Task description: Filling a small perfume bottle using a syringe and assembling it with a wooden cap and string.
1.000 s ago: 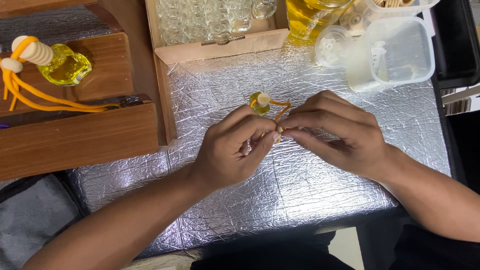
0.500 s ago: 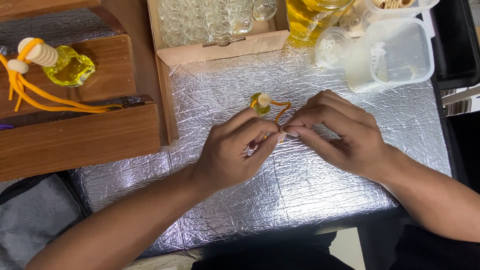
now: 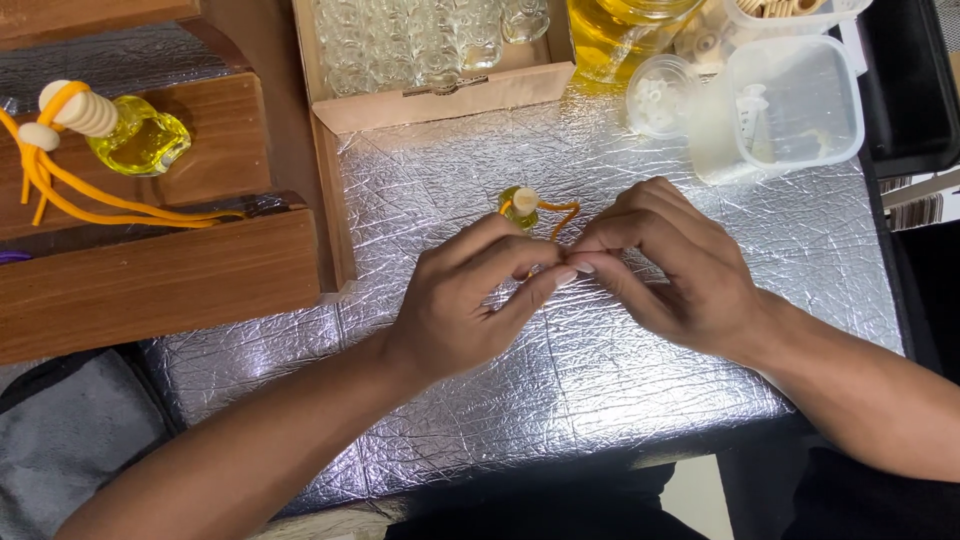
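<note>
A small glass bottle of yellow liquid [image 3: 520,205] with a pale wooden cap stands on the foil-covered table [image 3: 620,360]. An orange cord [image 3: 562,212] runs from its neck toward my fingers. My left hand [image 3: 470,295] and my right hand [image 3: 670,265] meet fingertip to fingertip just in front of the bottle, both pinching the cord's end. What exactly sits between the fingertips is hidden.
A finished yellow bottle with wooden cap and orange cord [image 3: 135,135] lies on a wooden stand [image 3: 160,275] at left. A cardboard box of empty glass bottles [image 3: 430,50], a jar of yellow liquid [image 3: 620,30] and clear plastic containers [image 3: 790,105] line the far edge.
Both hands stay pinched together at the cord with only slight finger shifts. The bottle has not moved.
</note>
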